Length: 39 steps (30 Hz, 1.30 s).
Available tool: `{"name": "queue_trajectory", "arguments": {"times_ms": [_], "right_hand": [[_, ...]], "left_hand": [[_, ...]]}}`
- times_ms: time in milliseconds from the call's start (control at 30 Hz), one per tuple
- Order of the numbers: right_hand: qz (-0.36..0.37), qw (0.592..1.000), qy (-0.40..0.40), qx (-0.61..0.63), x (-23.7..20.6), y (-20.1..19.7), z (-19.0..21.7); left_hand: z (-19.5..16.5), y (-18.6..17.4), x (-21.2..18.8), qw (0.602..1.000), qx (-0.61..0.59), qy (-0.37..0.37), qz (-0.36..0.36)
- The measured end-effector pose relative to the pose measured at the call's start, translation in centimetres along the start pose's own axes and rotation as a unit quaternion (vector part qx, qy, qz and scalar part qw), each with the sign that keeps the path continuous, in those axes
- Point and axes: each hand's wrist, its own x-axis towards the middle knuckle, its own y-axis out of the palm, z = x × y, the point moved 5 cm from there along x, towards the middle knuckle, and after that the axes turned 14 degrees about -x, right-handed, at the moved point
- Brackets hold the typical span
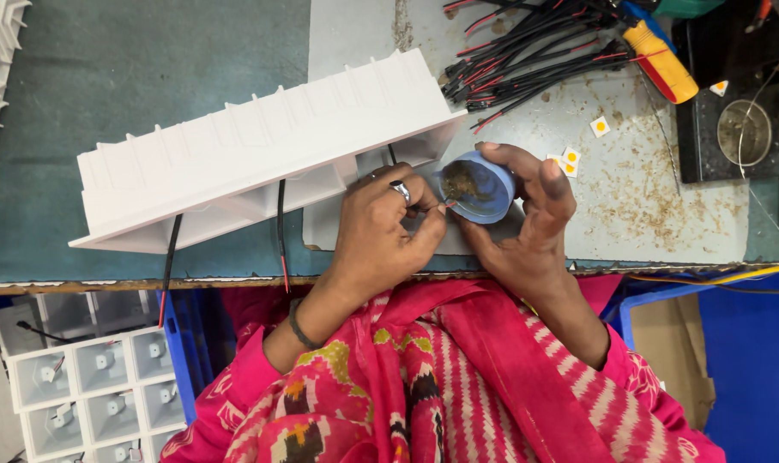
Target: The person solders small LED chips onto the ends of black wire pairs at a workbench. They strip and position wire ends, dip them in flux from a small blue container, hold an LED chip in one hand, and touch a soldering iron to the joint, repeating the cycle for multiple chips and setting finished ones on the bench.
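At frame centre, the right hand (527,214) is gripping a small blue cup (477,187) while the left hand (381,223) is pinching a wire tip (445,204) into it; keeping the cup steady on the bench (664,214) seems wise.

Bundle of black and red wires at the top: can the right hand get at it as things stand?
Probably not yet: the right hand is holding the small blue cup. The bench up to the wire bundle looks unobstructed.
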Motion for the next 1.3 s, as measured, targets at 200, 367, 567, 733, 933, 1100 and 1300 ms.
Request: {"name": "queue_trajectory", "arguments": {"times_ms": [200, 367, 567, 733, 933, 1100, 1300], "right_hand": [[0.005, 1.000, -0.007, -0.001, 0.08, 0.12, -0.03], [0.009, 1.000, 0.005, 0.004, -0.19, 0.07, -0.16], [0.015, 1.000, 0.009, 0.003, -0.22, -0.07, -0.14], [0.018, 1.000, 0.016, 0.004, -0.05, -0.11, -0.01], [0.012, 0.998, 0.054, 0.011, -0.17, -0.17, -0.05], [0.011, 0.999, 0.042, 0.005, -0.17, 0.02, -0.02], [0.005, 1.000, 0.010, 0.002, -0.11, 0.29, 0.18]], "left_hand": [[0.09, 0.16, 0.05, 1.000, 0.002, -0.005, -0.001], [0.21, 0.20, 0.06, 1.000, 0.006, -0.018, 0.000], [0.24, 0.19, 0.04, 1.000, 0.000, -0.012, 0.000], [0.19, -0.01, 0.06, 1.000, -0.006, -0.010, -0.003], [-0.15, -0.19, 0.03, 0.999, -0.010, 0.018, -0.029], [-0.23, -0.16, 0.01, 0.998, 0.005, 0.038, -0.043], [-0.13, -0.08, -0.16, 0.998, 0.033, 0.041, -0.040]]}}
